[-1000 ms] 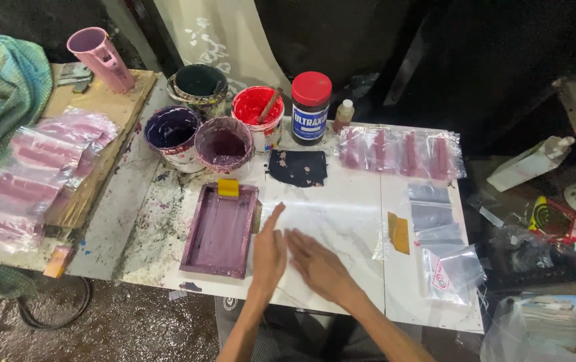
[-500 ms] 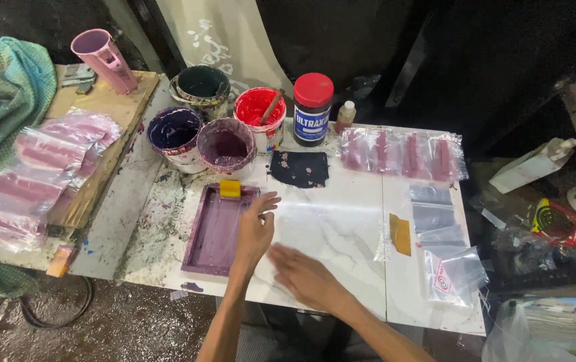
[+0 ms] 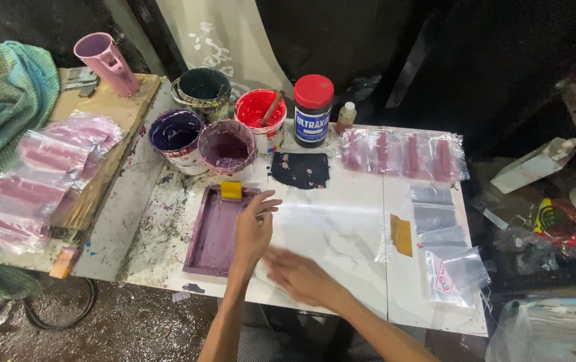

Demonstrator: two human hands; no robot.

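My left hand [image 3: 255, 226] rests flat with spread fingers on the right edge of a purple-stained rectangular frame [image 3: 213, 231], beside a small yellow block [image 3: 231, 190] at the frame's top. My right hand [image 3: 296, 275] is blurred, palm down on the white marble-look tabletop [image 3: 341, 268], just below a clear plastic sheet [image 3: 331, 224] that lies flat on the table. Neither hand holds anything.
Several paint tubs, purple [image 3: 176, 139], mauve [image 3: 227, 149], red [image 3: 260, 118] and dark green [image 3: 201, 92], stand behind the frame with a red-lidded jar [image 3: 313, 100]. A dark cloth [image 3: 300, 169], printed bags [image 3: 402, 153], clear bags [image 3: 445, 248] and a yellow card [image 3: 401, 234] lie to the right.
My left hand slid left from the plastic sheet onto the frame's edge. My right hand moved left and down across the table in front of the sheet.
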